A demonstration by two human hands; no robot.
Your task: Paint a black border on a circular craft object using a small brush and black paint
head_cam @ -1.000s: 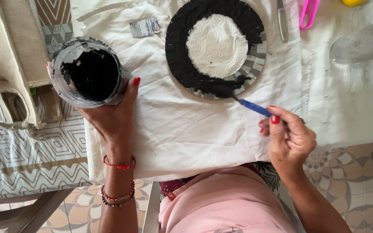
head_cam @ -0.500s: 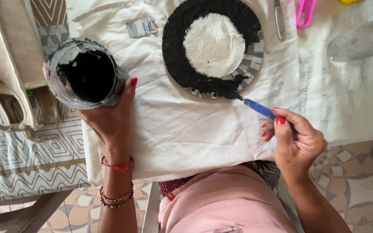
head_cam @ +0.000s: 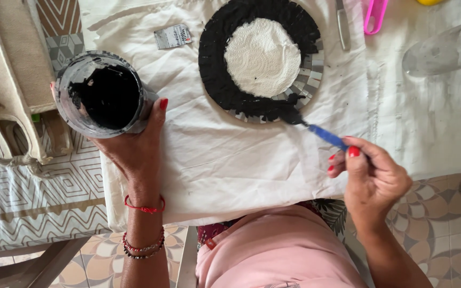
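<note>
My left hand (head_cam: 134, 149) grips a round jar of black paint (head_cam: 102, 93), held above the left edge of the white cloth (head_cam: 225, 160). My right hand (head_cam: 372, 178) pinches a blue-handled paintbrush (head_cam: 324, 136) whose black tip touches the lower right rim of a paper plate (head_cam: 262, 58). The plate's fluted rim is mostly black, with a grey unpainted stretch at the right, and its middle is white.
A small torn packet (head_cam: 173, 36) lies on the cloth above the jar. A knife (head_cam: 342, 21), a pink plastic handle (head_cam: 374, 15) and a clear plastic bottle (head_cam: 446, 48) sit at the far right. A beige bag (head_cam: 6, 90) hangs at the left over a patterned tile floor.
The brush tip has moved left along the plate's lower rim, with my right hand following. My left hand keeps the jar in the same place.
</note>
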